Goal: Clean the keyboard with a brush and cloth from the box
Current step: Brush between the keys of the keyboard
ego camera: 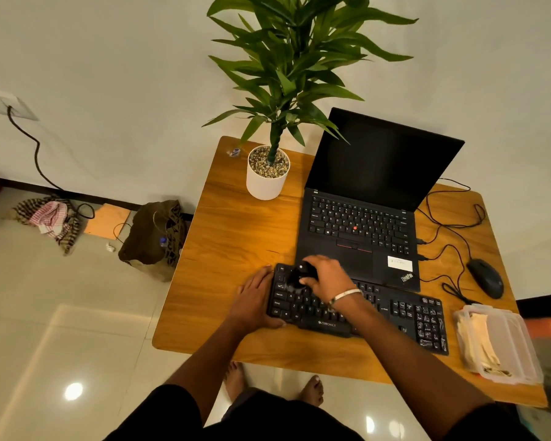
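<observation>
I see warm, fairly dim indoor light from overhead; bright lamp reflections glare on the glossy floor (74, 391). The desk (236, 237) glows orange. Wide-angle distortion bends the edges, and the brush (301, 276) is motion-blurred. Shadows stay soft.

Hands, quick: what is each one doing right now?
Left hand: open, fingers straight, steadying the keyboard at its left end.
Right hand: grips the black brush over the keys.

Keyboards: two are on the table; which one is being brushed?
The separate black keyboard nearest the person: right hand holds the brush on it; the laptop keyboard lies untouched.
</observation>
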